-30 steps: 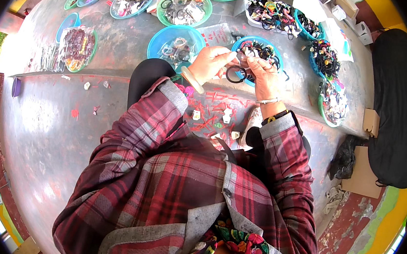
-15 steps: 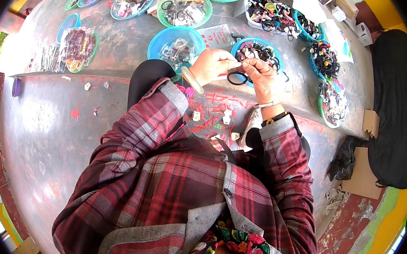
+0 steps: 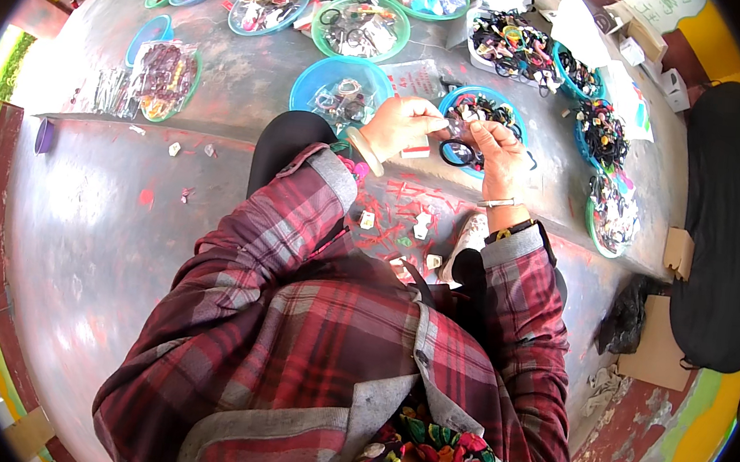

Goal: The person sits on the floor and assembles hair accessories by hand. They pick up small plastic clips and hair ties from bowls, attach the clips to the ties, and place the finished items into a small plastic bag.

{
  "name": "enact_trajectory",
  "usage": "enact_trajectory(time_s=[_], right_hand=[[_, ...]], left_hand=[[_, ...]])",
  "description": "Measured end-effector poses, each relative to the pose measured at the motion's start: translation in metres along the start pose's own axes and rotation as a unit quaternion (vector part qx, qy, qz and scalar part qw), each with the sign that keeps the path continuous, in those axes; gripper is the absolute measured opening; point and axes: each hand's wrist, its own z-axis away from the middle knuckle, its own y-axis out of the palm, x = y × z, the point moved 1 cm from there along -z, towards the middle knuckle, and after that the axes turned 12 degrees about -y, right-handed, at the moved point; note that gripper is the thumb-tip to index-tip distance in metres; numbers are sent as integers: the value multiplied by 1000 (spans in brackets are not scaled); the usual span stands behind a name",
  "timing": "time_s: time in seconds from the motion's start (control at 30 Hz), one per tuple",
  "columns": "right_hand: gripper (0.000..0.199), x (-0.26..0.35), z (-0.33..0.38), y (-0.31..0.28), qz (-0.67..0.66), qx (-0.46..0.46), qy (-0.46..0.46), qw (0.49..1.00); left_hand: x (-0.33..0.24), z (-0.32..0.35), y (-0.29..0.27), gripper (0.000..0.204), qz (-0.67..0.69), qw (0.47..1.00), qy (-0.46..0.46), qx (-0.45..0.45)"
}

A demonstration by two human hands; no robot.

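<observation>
Both my hands are raised in front of me, over the near edge of the grey raised surface. My left hand (image 3: pixel 400 127) is closed in a pinch at the edge of a small clear piece (image 3: pixel 458 130), which looks like thin plastic film. My right hand (image 3: pixel 499 161) pinches close by, a short gap from the left fingertips. A black hair tie (image 3: pixel 457 154) hangs as a loop under the right fingertips; what joins it to them is too small to tell. Behind the hands sits a blue basin (image 3: pixel 522 132) of black and coloured hair ties, partly hidden by my right hand.
A larger blue basin (image 3: pixel 297 92) holds bagged hair ties. Green-rimmed trays (image 3: pixel 407 34) and a white tub (image 3: pixel 474 52) of hair ties stand farther back. Small white pieces (image 3: pixel 421 225) and red scraps lie between my feet. A long black bundle (image 3: pixel 726 230) lies at the right.
My hands have drawn slightly apart, and the clear piece shows between the fingertips. The black loop still hangs under the right fingers. The whole view has shifted a little.
</observation>
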Motion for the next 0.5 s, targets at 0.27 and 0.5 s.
enact_trajectory(time_s=[0.27, 0.5], right_hand=[[10, 2, -4, -3, 33, -47, 1, 998], [20, 12, -2, -7, 63, -48, 4, 997]], left_hand=[[10, -4, -16, 19, 1, 995, 0, -103], [34, -14, -67, 19, 97, 960, -60, -254]])
